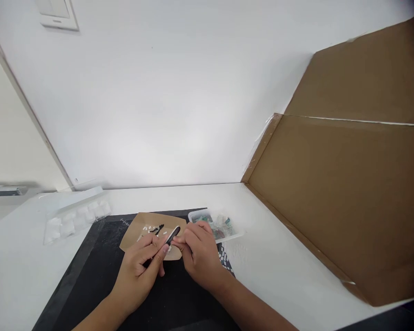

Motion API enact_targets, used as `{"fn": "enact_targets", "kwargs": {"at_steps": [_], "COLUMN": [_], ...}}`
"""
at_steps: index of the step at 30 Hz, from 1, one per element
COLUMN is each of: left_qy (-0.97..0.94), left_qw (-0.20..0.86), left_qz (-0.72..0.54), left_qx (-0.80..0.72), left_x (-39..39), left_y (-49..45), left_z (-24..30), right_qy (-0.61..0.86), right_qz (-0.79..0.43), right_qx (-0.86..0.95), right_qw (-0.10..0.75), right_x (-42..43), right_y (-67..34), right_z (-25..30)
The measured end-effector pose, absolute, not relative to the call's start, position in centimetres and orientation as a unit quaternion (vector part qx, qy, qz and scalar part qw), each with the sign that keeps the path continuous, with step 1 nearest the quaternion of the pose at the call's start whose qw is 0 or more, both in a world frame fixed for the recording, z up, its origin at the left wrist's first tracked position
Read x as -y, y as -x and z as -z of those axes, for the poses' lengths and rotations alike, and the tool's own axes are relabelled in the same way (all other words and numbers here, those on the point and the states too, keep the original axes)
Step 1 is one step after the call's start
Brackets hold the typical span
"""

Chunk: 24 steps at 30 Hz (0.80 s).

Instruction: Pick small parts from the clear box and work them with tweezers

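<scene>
Between the thumb and fingers of my left hand (pixel 143 262) is a small, elongated black piece with a white edge (pixel 173 235), tilted up to the right. My right hand (pixel 200 253) is closed in a pinch at the piece's right side; whatever its fingertips may hold is hidden or too small to name. Both hands are over the near part of a brown paper tray (pixel 133 231). Small white bits (pixel 150 227) and thin black scraps (pixel 158 229) lie in it. Partly under my right wrist is a dark sheet with white patches (pixel 224 258).
A black mat (pixel 86 280) covers part of the white table (pixel 262 239). Behind my right hand stands a translucent plastic tub (pixel 239 234) holding small bagged parts. Clear packaging with white pieces (pixel 77 218) lies at the left. A cardboard panel (pixel 338 197) borders the right side.
</scene>
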<state>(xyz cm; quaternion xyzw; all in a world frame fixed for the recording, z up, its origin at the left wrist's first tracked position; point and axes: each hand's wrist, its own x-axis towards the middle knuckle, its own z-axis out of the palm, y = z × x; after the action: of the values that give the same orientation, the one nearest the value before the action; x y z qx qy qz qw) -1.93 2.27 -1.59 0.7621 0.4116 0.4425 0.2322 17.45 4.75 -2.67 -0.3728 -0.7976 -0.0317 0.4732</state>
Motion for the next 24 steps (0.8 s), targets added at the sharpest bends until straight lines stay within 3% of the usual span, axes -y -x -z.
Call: {"fn": "enact_targets", "kwargs": {"at_steps": [6,24], "left_qy": [-0.766,-0.756], "left_qw": [0.228,0.260], "left_qz": [-0.446,-0.434], "left_qx": [-0.402,-0.416], "left_x": [-2.16,-1.84], "left_y": [1.85,2.00], "left_z": [1.25,1.44], "right_qy": [0.403,0.366], "right_qz": [0.039,0.032], "right_qx": [0.765,0.807], "right_qw": [0.502,0.462], "right_x": [-5.16,-4.79], "right_y": [-17.82,-17.56], "right_z": [2.31,2.33]}}
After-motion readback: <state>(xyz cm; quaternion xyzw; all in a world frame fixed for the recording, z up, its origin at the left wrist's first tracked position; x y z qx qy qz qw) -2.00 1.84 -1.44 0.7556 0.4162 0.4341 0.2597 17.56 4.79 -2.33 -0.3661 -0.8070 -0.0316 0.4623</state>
